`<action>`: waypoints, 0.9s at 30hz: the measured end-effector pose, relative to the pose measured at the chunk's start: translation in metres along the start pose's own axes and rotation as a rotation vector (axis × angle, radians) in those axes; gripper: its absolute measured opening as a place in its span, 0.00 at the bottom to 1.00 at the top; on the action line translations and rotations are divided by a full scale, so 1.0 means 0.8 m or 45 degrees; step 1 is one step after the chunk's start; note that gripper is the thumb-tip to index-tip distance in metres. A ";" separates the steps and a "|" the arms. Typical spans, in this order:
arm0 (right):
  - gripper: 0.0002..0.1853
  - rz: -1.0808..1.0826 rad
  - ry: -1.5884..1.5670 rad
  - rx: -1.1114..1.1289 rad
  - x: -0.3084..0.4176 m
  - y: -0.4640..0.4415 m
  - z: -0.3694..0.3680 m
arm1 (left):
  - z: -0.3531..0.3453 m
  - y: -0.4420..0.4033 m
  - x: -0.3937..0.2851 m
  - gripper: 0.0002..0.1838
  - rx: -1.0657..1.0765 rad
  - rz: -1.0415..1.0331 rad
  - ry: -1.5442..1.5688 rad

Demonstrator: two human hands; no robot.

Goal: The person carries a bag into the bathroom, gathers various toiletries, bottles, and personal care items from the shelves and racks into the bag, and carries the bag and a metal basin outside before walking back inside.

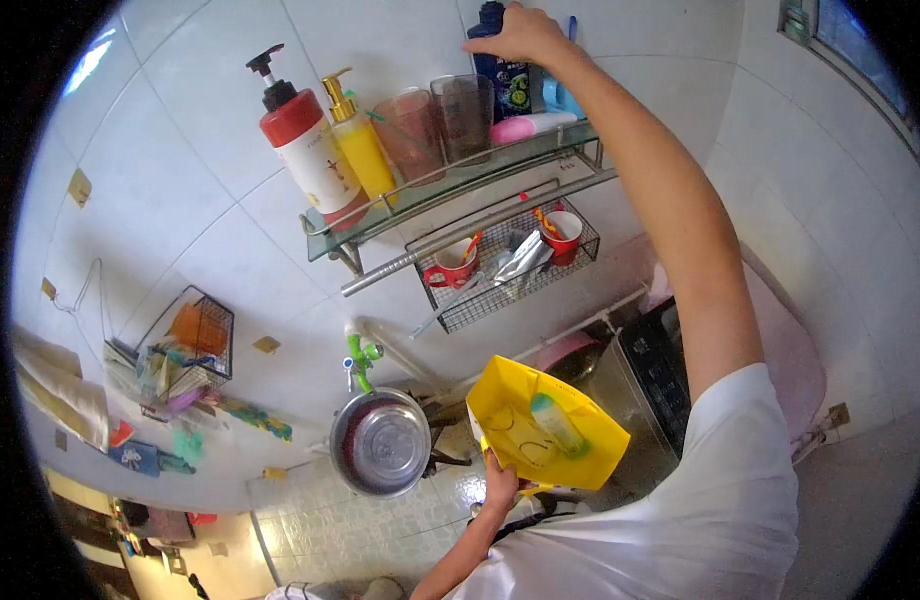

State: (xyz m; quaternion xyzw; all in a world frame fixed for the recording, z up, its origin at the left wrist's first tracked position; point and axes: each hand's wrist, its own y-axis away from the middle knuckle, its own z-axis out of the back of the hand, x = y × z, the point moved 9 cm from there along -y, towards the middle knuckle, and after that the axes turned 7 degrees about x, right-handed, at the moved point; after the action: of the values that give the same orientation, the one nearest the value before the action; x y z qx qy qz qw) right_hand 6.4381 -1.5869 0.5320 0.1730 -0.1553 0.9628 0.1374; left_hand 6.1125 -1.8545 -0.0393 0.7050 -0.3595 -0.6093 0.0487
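Note:
My left hand [501, 484] grips the near edge of a yellow bag [595, 440], holding it with its mouth facing up. Inside lies a bottle with a pale green top and clear green body [557, 422], beside thin cord handles. High on the wall, my right hand [528, 36] is closed around the upper part of a dark blue bottle [502, 75] at the glass shelf; some fingers are hidden behind it. Just below that hand, a pink and white tube [530, 128] lies on the shelf. Two tumblers [462, 115] stand to its left.
The glass shelf [330, 238] also holds a red-and-white pump bottle [315, 150] and a yellow pump bottle [363, 145]. A wire basket [465, 318] with red cups hangs below. A metal basin [420, 412] sits under a green tap [360, 365]. A black-topped appliance [652, 355] stands right.

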 end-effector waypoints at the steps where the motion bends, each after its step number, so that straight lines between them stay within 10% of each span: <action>1: 0.43 0.045 -0.004 -0.171 0.003 0.000 0.008 | 0.000 -0.003 0.000 0.25 0.014 0.000 -0.013; 9: 0.34 0.249 -0.307 -0.764 0.003 0.043 0.080 | -0.001 0.000 -0.011 0.27 -0.014 -0.001 0.014; 23: 0.26 0.579 -0.399 -0.867 -0.006 0.153 0.171 | 0.003 -0.011 0.012 0.21 0.080 -0.050 0.064; 27: 0.24 0.470 -1.275 -0.855 -0.163 0.207 0.184 | 0.002 -0.015 0.010 0.24 0.109 -0.006 0.066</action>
State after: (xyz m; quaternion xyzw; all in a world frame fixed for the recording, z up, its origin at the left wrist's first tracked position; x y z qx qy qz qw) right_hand 6.5460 -1.8165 0.5725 0.5205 -0.5220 0.6717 -0.0735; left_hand 6.1167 -1.8495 -0.0525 0.7229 -0.3821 -0.5751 0.0264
